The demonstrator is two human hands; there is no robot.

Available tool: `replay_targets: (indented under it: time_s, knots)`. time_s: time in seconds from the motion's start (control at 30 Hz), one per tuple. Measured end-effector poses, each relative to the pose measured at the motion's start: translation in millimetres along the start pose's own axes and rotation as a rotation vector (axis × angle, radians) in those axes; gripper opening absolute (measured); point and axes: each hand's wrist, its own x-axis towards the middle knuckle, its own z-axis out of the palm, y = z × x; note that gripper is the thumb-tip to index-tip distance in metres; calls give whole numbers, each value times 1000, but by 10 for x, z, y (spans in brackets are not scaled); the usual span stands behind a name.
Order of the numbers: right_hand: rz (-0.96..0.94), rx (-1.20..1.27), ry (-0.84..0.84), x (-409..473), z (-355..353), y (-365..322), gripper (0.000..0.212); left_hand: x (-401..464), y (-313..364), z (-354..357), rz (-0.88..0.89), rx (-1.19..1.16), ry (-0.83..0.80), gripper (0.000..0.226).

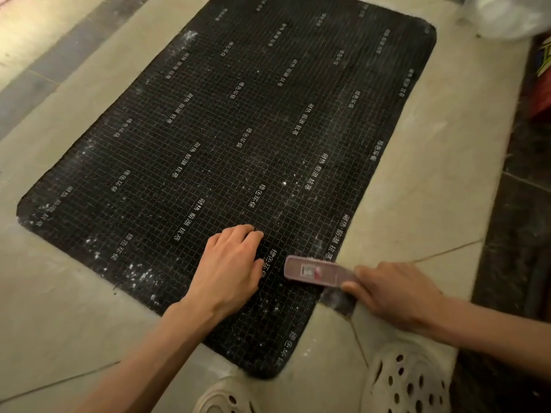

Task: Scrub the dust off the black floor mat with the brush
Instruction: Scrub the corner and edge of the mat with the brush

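A black floor mat (232,138) with a white grid and printed characters lies diagonally on the pale tiled floor. White dust speckles its near-left edge, its corners and a patch near the middle right. My left hand (232,263) presses down on the mat near its front, fingers bent at the tips. My right hand (393,293) grips the handle of a mauve brush (316,271). The brush head lies on the mat's near right edge, just right of my left hand.
Two cream perforated clogs (405,380) stand at the bottom, close to the mat's near corner. A dark tile strip (518,234) runs along the right. A white bag (507,16) sits at the top right, and a colourful red object (544,84) lies at the right edge.
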Motion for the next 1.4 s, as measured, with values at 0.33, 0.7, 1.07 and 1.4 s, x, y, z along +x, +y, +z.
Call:
replay_targets:
  time_s: [0.33,0.7,1.07,1.4]
  knots:
    - [-198,-281,-26,340,-359,459,62,-60,11,27,-14,15,-16,53]
    - [-202,-268,-62,452,-427,493,60,-88,48,91,-18,-7,-21,53]
    - [-108,-257,-65,528,-470,499,60,-176,80,159,-30,-36,1,57]
    - [82,-170,90,584,-372,632,79,-199,30,158,-99,-66,85,43]
